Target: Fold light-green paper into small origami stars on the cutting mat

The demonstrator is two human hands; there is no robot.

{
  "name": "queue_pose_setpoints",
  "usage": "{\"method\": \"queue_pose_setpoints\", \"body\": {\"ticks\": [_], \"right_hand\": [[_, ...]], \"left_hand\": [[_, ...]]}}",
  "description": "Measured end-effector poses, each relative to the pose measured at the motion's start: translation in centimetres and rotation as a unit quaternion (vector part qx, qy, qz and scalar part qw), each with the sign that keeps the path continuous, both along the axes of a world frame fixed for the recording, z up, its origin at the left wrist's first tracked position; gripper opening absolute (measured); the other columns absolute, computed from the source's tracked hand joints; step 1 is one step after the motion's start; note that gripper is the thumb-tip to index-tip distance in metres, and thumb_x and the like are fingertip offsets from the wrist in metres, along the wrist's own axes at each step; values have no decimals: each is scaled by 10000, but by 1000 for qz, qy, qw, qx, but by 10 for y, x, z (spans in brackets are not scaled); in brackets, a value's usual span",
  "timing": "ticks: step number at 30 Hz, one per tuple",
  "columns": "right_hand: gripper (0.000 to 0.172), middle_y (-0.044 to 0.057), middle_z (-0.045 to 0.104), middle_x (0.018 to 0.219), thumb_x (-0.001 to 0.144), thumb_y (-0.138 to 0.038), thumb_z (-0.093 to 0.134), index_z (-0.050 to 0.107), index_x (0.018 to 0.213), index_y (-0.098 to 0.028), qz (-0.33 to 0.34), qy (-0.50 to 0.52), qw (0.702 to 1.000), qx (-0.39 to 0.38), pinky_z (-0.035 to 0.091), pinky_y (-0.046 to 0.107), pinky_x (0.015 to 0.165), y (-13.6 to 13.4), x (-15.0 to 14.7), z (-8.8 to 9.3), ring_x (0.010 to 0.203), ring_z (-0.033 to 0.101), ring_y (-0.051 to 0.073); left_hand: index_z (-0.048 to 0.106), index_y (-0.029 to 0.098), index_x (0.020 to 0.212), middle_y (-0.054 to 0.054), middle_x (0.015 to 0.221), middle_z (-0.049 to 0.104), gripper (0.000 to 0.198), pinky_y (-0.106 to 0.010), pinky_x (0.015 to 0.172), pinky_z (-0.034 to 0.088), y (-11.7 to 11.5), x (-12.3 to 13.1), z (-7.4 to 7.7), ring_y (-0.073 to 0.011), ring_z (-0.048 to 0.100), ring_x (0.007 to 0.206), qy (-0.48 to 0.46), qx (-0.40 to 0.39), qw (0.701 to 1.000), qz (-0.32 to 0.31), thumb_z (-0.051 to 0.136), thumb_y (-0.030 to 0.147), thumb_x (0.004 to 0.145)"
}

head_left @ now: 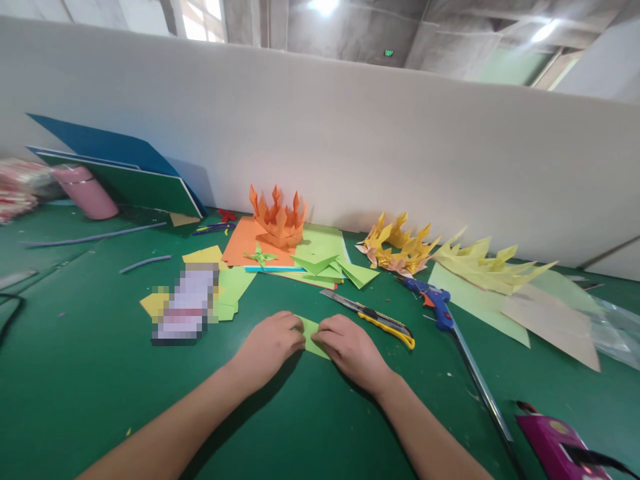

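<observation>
A small piece of green paper (314, 339) lies on the green table between my two hands. My left hand (274, 343) has its fingers curled together on the paper's left end. On the right end my right hand (349, 347) presses with bent fingers, thumb side toward the paper. Both hands grip the piece, and its ends are hidden under the fingers. Just beyond my right hand rests a yellow utility knife (383, 321) with its blade out. Folded green paper pieces (320, 263) and a green paper star (260, 257) lie farther back.
An orange paper crown (280, 220), a yellow crown (397, 247) and a pale yellow one (495, 263) stand along the white partition (320, 133). A blue glue gun (437, 303) is at right, a magenta power box (555, 443) lower right, a pink bottle (86, 192) far left.
</observation>
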State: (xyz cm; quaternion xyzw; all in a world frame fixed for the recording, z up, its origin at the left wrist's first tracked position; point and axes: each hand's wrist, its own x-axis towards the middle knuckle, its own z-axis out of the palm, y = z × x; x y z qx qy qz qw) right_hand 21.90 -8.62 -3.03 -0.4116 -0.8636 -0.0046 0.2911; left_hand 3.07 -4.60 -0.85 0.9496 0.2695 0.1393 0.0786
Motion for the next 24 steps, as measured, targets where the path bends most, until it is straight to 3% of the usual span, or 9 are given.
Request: {"method": "queue_pose_setpoints", "body": {"ticks": [24], "right_hand": [[315, 60, 645, 784, 952, -176, 350, 648, 852, -170, 17, -13, 1000, -8, 437, 268, 660, 1, 2, 3, 737, 534, 167]], "left_hand": [[673, 147, 728, -48, 801, 650, 239, -272, 711, 444, 0, 0, 0, -163, 583, 772, -33, -27, 999, -15, 491, 132, 882]]}}
